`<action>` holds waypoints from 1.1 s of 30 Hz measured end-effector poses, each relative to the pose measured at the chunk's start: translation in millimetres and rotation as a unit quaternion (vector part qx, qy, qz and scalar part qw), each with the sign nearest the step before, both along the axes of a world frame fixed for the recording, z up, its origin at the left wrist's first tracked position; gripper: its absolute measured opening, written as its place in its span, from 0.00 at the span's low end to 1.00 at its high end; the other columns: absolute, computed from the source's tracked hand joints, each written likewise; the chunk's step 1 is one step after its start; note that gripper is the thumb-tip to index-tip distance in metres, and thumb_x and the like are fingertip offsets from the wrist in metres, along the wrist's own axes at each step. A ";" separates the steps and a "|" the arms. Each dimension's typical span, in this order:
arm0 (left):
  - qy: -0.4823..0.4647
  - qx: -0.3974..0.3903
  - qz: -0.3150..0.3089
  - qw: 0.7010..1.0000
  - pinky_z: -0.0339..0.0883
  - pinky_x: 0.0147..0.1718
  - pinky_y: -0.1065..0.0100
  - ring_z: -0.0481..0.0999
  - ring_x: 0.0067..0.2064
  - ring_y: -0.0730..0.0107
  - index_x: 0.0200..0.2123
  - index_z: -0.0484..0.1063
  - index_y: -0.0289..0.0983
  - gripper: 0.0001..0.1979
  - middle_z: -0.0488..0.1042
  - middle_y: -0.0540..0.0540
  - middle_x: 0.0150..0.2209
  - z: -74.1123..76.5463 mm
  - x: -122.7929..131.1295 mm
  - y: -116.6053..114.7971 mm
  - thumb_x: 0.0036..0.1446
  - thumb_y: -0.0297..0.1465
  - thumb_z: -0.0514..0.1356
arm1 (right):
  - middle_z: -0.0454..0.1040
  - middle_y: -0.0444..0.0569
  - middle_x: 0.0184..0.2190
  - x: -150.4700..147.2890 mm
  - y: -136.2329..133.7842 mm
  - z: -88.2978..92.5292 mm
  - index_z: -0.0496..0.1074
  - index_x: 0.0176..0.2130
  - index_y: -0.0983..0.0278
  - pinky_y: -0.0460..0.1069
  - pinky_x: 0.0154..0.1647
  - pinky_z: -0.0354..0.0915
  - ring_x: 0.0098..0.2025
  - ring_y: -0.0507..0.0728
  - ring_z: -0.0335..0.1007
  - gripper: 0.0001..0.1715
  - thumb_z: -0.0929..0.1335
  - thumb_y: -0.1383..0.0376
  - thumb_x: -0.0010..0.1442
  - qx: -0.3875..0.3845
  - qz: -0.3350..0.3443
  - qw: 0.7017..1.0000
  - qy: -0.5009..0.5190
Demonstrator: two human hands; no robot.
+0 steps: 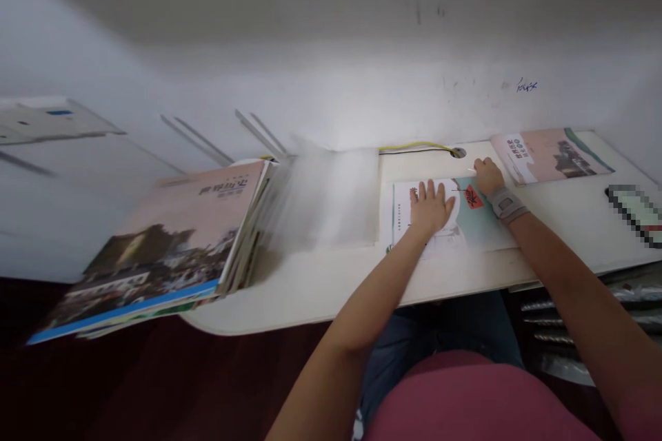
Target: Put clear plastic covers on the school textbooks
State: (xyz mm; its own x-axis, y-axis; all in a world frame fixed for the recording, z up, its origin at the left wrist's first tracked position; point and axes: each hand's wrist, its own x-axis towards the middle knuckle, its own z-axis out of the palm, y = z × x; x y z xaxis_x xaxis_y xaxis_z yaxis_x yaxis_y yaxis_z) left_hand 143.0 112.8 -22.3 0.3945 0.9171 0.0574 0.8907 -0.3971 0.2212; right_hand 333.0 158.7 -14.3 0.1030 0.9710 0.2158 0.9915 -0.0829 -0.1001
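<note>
A thin book point(480, 224) with a white and teal cover and a red tag lies flat on the white desk point(321, 282) in front of me. My left hand point(430, 208) rests flat on its cover, fingers spread. My right hand point(487, 175), with a grey wristband on the wrist, is curled at the book's far right corner, pinching what looks like the cover's edge. A pink-covered book point(549, 154) lies to the right near the wall.
A tall stack of books point(170, 248) with a pink and blue cover on top overhangs the desk's left end. A blurred sheet or clear sleeve point(331, 196) lies beside it. A yellow cable point(416, 146) runs to a desk hole point(458, 152). The white wall stands close behind.
</note>
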 end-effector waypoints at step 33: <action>0.081 0.031 0.021 0.996 0.49 0.60 0.59 0.62 0.60 0.59 0.59 0.60 0.28 0.25 0.65 0.34 0.58 4.1 -93.5 33.7 0.64 0.36 0.42 | 0.59 0.65 0.61 21.0 -26.2 -32.9 0.58 0.60 0.76 0.60 0.61 0.53 0.63 0.65 0.54 0.36 0.51 0.53 0.65 0.002 0.260 0.965 -0.030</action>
